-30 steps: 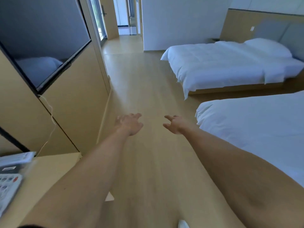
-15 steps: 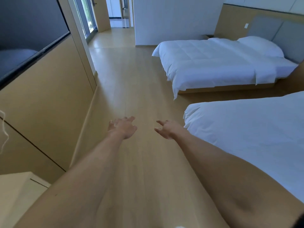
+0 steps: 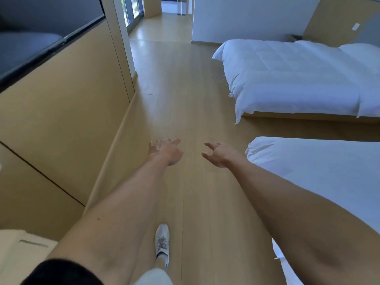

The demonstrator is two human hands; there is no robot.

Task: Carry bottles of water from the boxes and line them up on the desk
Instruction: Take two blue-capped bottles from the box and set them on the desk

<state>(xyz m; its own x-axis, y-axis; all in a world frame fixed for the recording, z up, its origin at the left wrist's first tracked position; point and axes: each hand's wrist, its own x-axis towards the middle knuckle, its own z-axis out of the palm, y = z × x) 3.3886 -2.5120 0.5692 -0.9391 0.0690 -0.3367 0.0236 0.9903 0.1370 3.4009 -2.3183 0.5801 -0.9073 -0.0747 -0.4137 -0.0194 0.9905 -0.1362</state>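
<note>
Both hands reach forward over a pale wood floor (image 3: 201, 99), left hand (image 3: 167, 152) and right hand (image 3: 219, 154) empty, fingers loosely spread; no bottles visible.

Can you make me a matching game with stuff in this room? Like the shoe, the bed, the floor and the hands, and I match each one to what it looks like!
Things:
1. shoe
2. far bed
3. floor
4. left hand and right hand

Descriptions:
A. pale wood planks
B. held out in front, holding nothing
C. light-coloured with laces, stepping on the floor
D. covered in a white quilt with a pillow

Pairs: 1-C, 2-D, 3-A, 4-B
</note>
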